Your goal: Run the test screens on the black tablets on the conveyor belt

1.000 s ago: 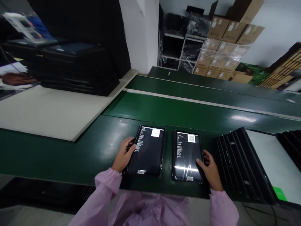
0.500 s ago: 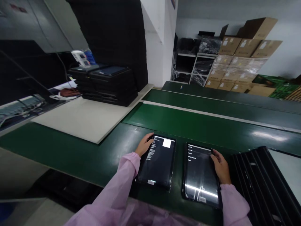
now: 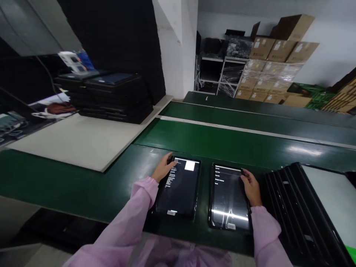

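Two black tablets lie side by side on the green bench in front of me, screens lit with white text. My left hand (image 3: 163,170) rests on the upper left corner of the left tablet (image 3: 179,189), fingers curled round its edge. My right hand (image 3: 251,185) lies along the right edge of the right tablet (image 3: 226,194), fingers bent over the upper right corner. The left screen shows a white square and lines of text. The right screen shows a short menu. Both my sleeves are pink.
A row of black tablets (image 3: 294,207) leans on edge to my right, beside a white board (image 3: 330,196). A pale mat (image 3: 75,139) and a stack of black devices (image 3: 108,96) sit at the left. Green belts (image 3: 250,129) run behind, cardboard boxes (image 3: 275,55) and shelving stand beyond.
Both hands slid from the tablets' lower halves up to their top corners. The right tablet's screen changed from a text page with a code square to a short menu. My head moved.
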A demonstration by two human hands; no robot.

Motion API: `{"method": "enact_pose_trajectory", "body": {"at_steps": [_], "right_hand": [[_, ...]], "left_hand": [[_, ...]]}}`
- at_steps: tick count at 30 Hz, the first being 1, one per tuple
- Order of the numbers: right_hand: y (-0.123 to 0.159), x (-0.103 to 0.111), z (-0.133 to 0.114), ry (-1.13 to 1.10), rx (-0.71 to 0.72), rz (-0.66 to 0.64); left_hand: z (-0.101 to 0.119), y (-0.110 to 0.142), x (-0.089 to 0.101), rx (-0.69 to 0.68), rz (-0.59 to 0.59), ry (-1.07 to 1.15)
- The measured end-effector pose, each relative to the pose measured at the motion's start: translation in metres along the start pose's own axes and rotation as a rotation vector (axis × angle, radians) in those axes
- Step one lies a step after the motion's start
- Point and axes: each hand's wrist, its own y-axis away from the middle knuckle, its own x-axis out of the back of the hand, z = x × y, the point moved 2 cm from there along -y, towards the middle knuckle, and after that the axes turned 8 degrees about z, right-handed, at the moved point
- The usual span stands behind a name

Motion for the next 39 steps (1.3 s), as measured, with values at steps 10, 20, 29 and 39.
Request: {"method": "enact_pose_trajectory", "body": {"at_steps": [10, 20, 29, 39], "right_hand": [[0.003, -0.001, -0.003, -0.042, 0.003, -0.012], [-0.002, -0.008, 0.000, 0.051, 0.014, 0.029], [0.001, -0.001, 0.002, 0.042, -0.005, -0.003], [0.002, 0.004, 0.000, 0.050, -0.069, -0.035]], "left_hand": [[0.043, 0.040, -0.052, -0.369, -0.228, -0.455], [-0.008, -0.009, 0.012, 0.062, 0.031, 0.136], [-0.012, -0.007, 0.002, -0.002, 0.040, 0.158], [-0.007, -0.005, 0.000, 0.018, 0.017, 0.172]]}}
